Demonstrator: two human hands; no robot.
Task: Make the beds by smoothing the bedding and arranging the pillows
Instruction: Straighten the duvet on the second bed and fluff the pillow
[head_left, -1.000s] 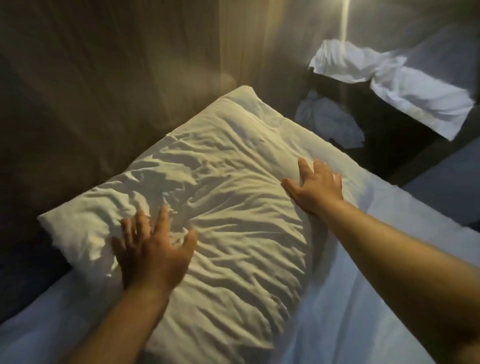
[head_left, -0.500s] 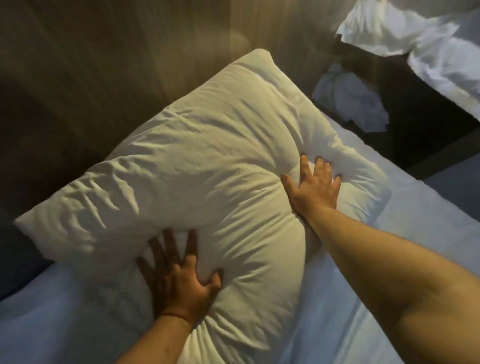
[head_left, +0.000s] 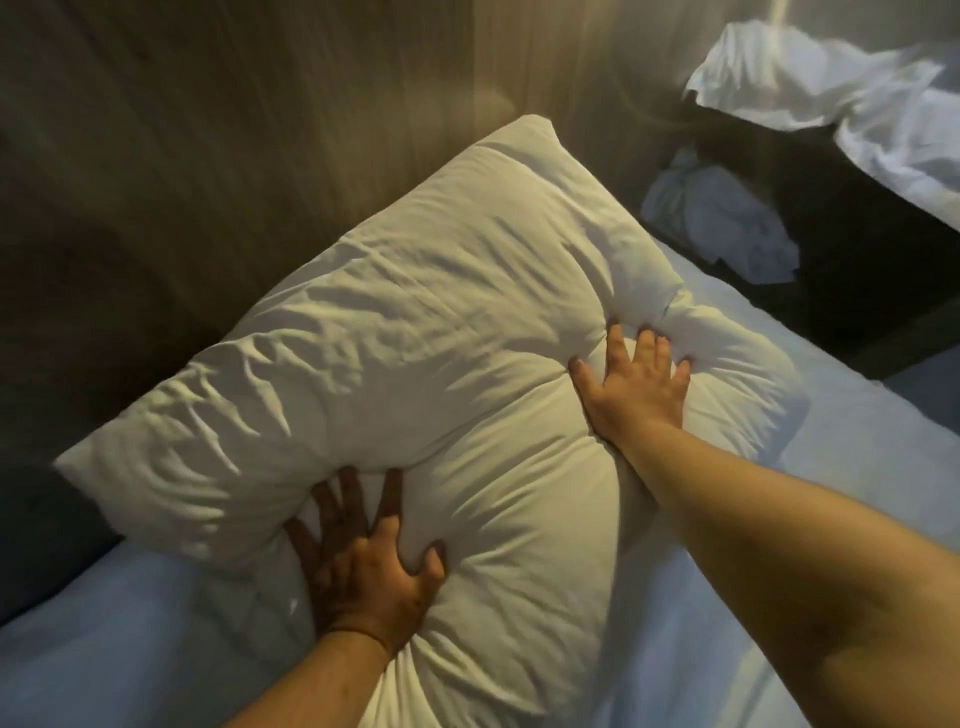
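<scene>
Bed (head_left: 857, 467), pale sheet; white pillow (head_left: 415, 332) on top.

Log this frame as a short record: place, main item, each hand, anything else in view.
place: pale bed sheet beside a wood-panel wall
main item: white pillow, creased, dented under both hands
left hand: fingers spread, pressing the pillow's near edge
right hand: fingers spread, pressing its right part
other: crumpled white linen past the sheet's right edge; rumpled bedding at top right

Bedroom: two beds (head_left: 857, 467), pillow (head_left: 441, 338), wood-panelled wall (head_left: 234, 130).
</scene>
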